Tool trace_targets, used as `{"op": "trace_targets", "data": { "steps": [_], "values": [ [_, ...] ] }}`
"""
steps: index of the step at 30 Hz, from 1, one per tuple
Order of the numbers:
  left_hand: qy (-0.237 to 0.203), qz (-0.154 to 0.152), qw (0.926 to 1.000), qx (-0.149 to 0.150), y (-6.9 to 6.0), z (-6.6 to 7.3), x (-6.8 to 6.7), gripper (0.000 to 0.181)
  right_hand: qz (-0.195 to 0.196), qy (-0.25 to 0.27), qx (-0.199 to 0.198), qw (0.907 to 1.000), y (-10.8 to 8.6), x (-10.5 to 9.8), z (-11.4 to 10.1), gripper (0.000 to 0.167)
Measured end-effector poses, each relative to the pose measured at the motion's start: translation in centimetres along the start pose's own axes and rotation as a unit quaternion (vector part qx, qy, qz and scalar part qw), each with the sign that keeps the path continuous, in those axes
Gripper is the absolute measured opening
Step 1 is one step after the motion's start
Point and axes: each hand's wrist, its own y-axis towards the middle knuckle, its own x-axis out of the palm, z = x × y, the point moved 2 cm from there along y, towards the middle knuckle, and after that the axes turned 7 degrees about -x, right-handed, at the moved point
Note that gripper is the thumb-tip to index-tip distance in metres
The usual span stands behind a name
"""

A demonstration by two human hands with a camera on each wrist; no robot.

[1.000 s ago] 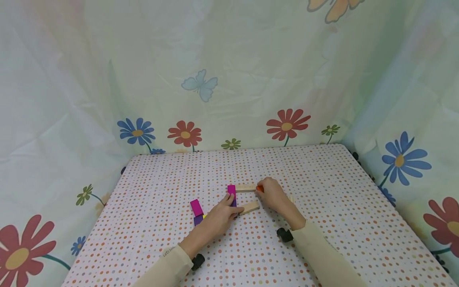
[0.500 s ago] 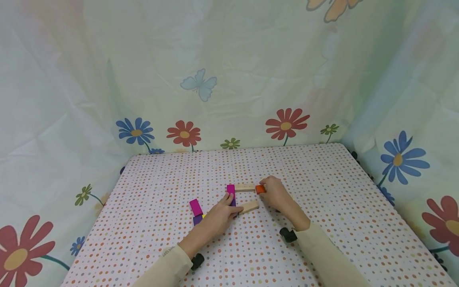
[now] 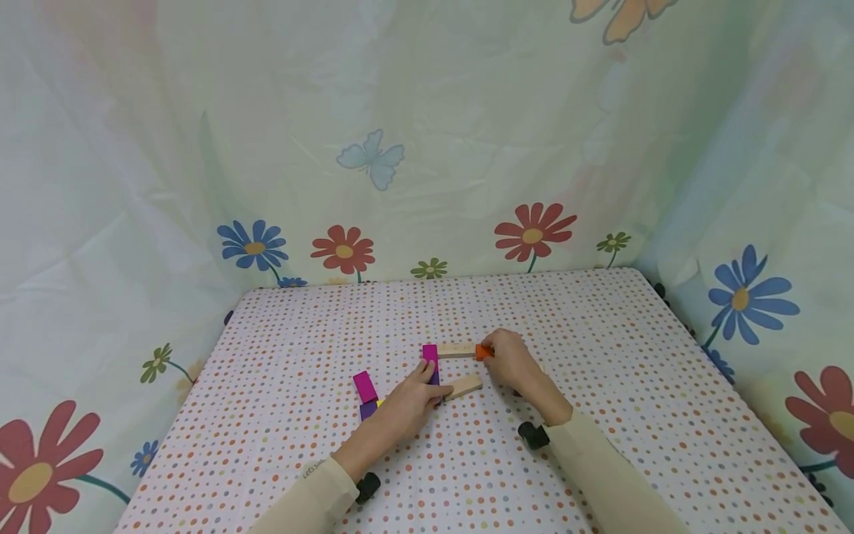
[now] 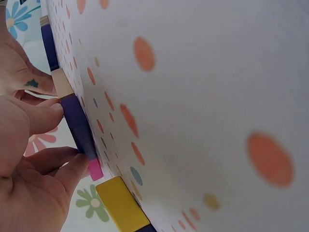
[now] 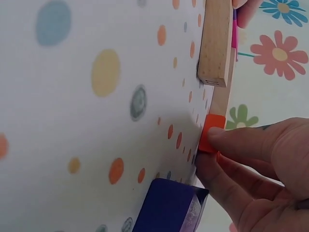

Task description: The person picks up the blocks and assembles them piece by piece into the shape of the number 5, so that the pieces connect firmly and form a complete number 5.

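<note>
Right hand [image 3: 512, 363] has the orange block [image 5: 206, 138] pinched at the end of the far plain block [image 3: 457, 350]; left hand [image 3: 405, 406] grips the purple block [image 4: 75, 119]. Layout looks partly done imo: gap before the near plain block [image 3: 465, 386], loose pink block [image 3: 365, 386] apart.

- at the back, the curtain [image 3: 454, 148] hung behind the tabletop [image 3: 300, 334], every block on that top
- dead centre, the middle block [image 3: 430, 351] lay under the fingers of the left hand [image 3: 400, 408]
- from beside its far end, the far plank [image 3: 457, 351] ran right to the small block [image 3: 481, 353], pinched by the right hand [image 3: 512, 363]
- before that plank, well inside, the near plank [image 3: 465, 386], right of the left hand
- out left, the slanted block [image 3: 364, 386], the corner block [image 3: 368, 410] just before it
- right of and nearer than the small block, the outlying block [image 5: 164, 205]
</note>
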Motion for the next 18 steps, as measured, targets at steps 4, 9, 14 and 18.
{"op": "trace_targets", "data": {
  "steps": [4,9,14,18],
  "values": [
    [0.001,0.0,1.0,-0.002,0.01,0.04,0.03,0.036,-0.001,0.003,-0.001,1.0,0.37,0.07,0.17,0.022],
    [0.003,0.0,1.0,-0.004,0.04,0.09,0.0,0.035,-0.01,0.01,0.014,0.9998,0.78,0.03,0.21,0.024],
    [0.006,0.002,1.0,-0.002,0.05,0.17,-0.06,0.035,-0.014,0.016,0.016,0.9996,0.94,0.07,0.23,0.025],
    [0.006,0.002,1.0,-0.004,0.0,0.11,-0.03,0.035,-0.014,0.019,0.011,0.9996,0.95,0.16,0.22,0.024]
  ]
}}
